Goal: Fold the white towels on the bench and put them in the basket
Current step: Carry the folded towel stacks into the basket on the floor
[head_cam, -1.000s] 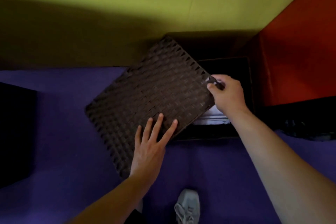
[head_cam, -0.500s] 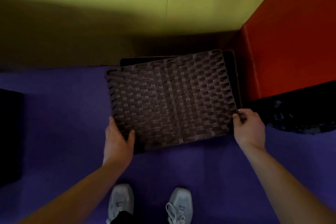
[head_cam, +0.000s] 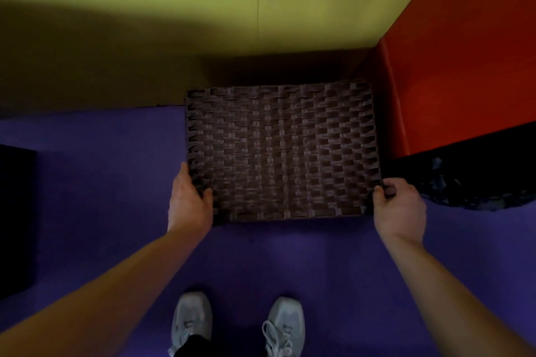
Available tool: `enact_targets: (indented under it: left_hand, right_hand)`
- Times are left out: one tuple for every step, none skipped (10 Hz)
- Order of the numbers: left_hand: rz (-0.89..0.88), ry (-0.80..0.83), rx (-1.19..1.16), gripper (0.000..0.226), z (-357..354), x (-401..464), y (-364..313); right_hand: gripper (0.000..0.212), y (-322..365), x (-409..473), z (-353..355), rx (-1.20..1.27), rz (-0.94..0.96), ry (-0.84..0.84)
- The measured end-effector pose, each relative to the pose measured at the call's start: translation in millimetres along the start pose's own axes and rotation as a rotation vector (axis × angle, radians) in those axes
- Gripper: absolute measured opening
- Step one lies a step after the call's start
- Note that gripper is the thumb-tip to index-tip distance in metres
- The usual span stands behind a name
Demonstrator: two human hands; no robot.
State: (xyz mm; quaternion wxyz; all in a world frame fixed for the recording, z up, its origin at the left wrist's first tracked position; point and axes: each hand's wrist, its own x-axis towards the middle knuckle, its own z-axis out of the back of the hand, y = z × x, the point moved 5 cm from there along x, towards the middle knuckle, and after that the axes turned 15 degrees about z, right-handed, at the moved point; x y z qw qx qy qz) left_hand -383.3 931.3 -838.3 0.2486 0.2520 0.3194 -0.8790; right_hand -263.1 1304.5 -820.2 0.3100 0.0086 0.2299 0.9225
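Observation:
A dark brown woven lid (head_cam: 281, 151) lies flat and square over the basket on the purple floor, hiding the basket and the white towels beneath it. My left hand (head_cam: 190, 200) grips the lid's near left corner, thumb on top. My right hand (head_cam: 398, 206) grips the near right corner with curled fingers.
A red bench or block (head_cam: 464, 81) stands close on the right of the lid, with a dark patterned object (head_cam: 475, 182) below it. A yellow-green wall (head_cam: 203, 9) runs behind. A black box (head_cam: 16, 220) sits at the far left. My two grey shoes (head_cam: 191, 322) stand on the purple floor.
The lid turned from a skewed angle to square and came down over the basket, covering the towels. Both hands slid to its near corners.

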Motion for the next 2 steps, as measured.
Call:
enact_targets:
  left_hand:
    - [-0.007,0.039,0.041,0.079,4.4,-1.6,-1.6]
    - [-0.137,-0.002,0.145,0.075,20.5,-15.8,-17.9]
  right_hand:
    - [0.046,3.5,-0.1,1.8,-0.008,0.002,0.020]
    - [0.052,37.8,-3.1,16.2,0.021,0.119,0.014]
